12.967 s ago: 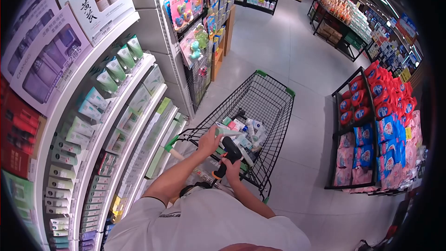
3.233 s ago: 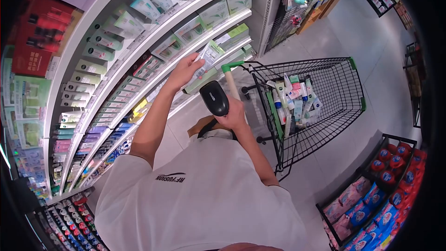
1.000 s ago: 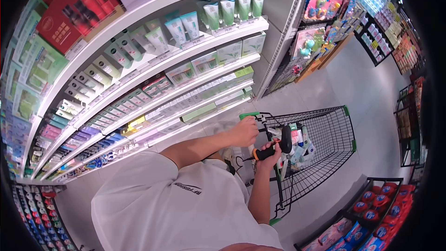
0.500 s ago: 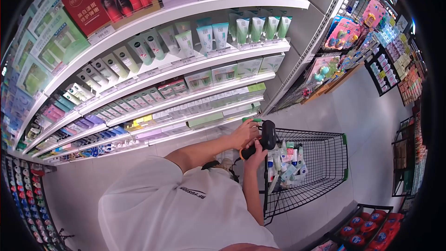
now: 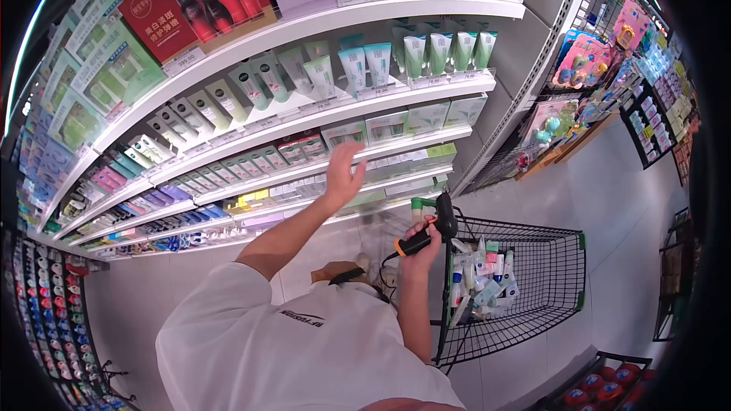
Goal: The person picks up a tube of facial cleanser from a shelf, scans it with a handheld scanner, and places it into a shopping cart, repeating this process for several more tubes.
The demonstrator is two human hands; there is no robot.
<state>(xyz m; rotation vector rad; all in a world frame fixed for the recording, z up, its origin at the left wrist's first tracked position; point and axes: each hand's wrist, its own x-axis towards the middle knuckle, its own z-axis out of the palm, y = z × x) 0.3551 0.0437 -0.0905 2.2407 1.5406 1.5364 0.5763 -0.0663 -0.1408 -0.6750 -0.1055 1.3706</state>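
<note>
My right hand [image 5: 423, 246] is closed around the handle of a black and orange handheld barcode scanner [image 5: 445, 217], held above the near end of a shopping cart [image 5: 525, 226]. A cable hangs from the scanner's orange end. My left hand [image 5: 345, 175] is raised in front of the shelves, fingers apart and nothing in it. In the picture it lies close to some pale green boxes [image 5: 386, 127]; whether it touches any cannot be seen. Several tubes and bottles [image 5: 487, 278] lie heaped in the cart, near its handle [image 5: 426, 203].
Curved white shelves [image 5: 320, 110] carry tubes, cartons and gift boxes, with price tags along their edges. Hanging toy packs [image 5: 582, 61] are beyond the shelf end. A rack of small bottles [image 5: 57, 304] stands at left, and red-lidded containers [image 5: 609, 390] sit at lower right.
My left hand has moved from beside the scanner up and left toward the shelves, its fingers now apart. My right hand still holds the scanner. The view has shifted slightly.
</note>
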